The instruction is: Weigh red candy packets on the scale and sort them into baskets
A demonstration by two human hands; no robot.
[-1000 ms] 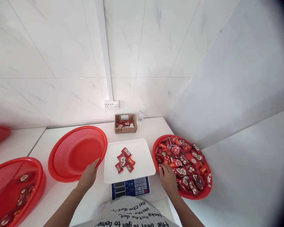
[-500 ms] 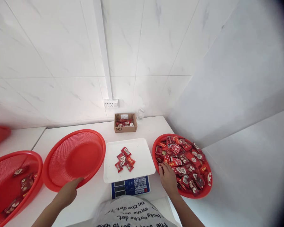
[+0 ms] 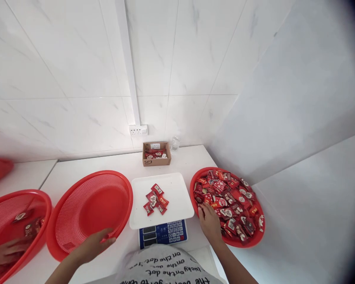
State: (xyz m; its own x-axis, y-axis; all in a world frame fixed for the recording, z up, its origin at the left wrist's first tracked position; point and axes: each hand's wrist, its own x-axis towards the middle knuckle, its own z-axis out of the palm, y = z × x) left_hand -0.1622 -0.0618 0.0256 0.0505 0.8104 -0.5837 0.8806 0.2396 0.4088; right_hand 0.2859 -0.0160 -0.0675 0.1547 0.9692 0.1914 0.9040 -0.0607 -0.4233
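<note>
My left hand (image 3: 95,245) is at the near rim of a red mesh basket (image 3: 102,211), fingers over the inner side and thumb apart from them; it appears to hold the rim. My right hand (image 3: 208,221) rests on the near-left rim of another red basket (image 3: 256,241), fingers loosely spread beside its heaped small red packets (image 3: 225,202). Between my hands, a white tray (image 3: 177,195) sits on a scale with a blue keypad panel (image 3: 162,233). Several red packets (image 3: 155,200) lie in a small pile on the tray.
Another person's hand (image 3: 7,252) reaches into a red basket (image 3: 41,197) of packets at far left. Behind the tray stand a cardboard box (image 3: 156,161) of red packets and a clear plastic object (image 3: 175,142). A socket (image 3: 138,130) is on the wall.
The middle red basket has shifted toward me and slightly left, with my left hand lower at its rim. Another person's hand has entered the far-left basket. My right hand stays put.
</note>
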